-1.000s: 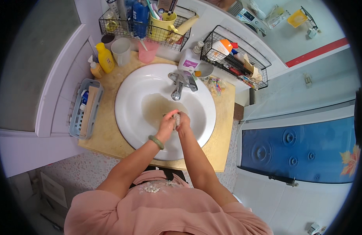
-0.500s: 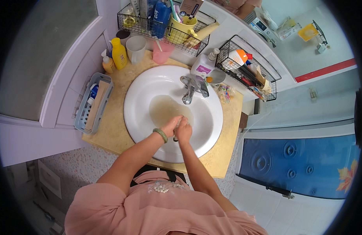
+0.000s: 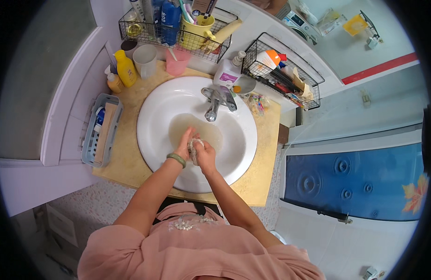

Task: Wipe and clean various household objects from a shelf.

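Observation:
Over the white oval sink (image 3: 152,105), both of my hands work on a small, wet, bunched-up whitish-grey cloth (image 3: 193,150). My left hand (image 3: 183,145), with a green bangle (image 3: 176,160) at its wrist, holds the cloth against its palm, fingers fairly straight. My right hand (image 3: 205,157) is closed round the cloth from the other side. Part of the cloth is hidden between the hands. Cloudy water (image 3: 178,125) lies in the bowl below them. The chrome faucet (image 3: 214,103) stands at the far rim, beyond my hands.
A grey-blue plastic basket (image 3: 88,144) stands on the counter's left. Yellow bottle (image 3: 125,70), clear cup (image 3: 145,60) and pink cup (image 3: 177,65) stand behind the sink. A white pump bottle (image 3: 226,72) is beside the faucet. Wire racks (image 3: 253,58) hang on the wall.
My hands have moved apart slightly. The left fingers have straightened, and more of the cloth now shows between the hands. The whole view has shifted a little.

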Tool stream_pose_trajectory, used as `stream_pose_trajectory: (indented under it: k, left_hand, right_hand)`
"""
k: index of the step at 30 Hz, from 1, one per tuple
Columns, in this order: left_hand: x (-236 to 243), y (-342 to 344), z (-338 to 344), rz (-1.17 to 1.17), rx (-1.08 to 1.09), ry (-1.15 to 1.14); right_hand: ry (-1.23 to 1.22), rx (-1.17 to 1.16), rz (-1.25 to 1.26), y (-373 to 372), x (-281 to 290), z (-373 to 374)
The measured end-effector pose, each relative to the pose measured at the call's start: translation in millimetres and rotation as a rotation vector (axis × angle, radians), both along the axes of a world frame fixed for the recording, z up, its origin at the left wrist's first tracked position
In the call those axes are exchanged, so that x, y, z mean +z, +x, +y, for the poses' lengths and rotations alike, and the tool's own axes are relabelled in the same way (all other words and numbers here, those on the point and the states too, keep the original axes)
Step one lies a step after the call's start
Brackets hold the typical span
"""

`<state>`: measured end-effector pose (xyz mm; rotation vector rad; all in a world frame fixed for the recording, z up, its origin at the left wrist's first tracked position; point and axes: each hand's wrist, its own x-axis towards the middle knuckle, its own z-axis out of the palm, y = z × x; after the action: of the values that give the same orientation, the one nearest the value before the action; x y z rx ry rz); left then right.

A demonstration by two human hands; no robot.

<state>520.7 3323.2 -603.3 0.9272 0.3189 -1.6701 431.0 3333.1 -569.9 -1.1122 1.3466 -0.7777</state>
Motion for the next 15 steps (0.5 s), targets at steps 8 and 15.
stream_pose_trajectory:
  k: [8, 15]
  left_hand:
    - [2, -51, 15, 0.207, -0.074, -0.13]
    - [5, -8, -2, -0.115, -0.231, 0.104]
  right_hand:
    - [-0.252, -0.058, 0.54, -33, -39, -61]
    - [-0.3, 0.001, 0.183, 0, -10, 4]
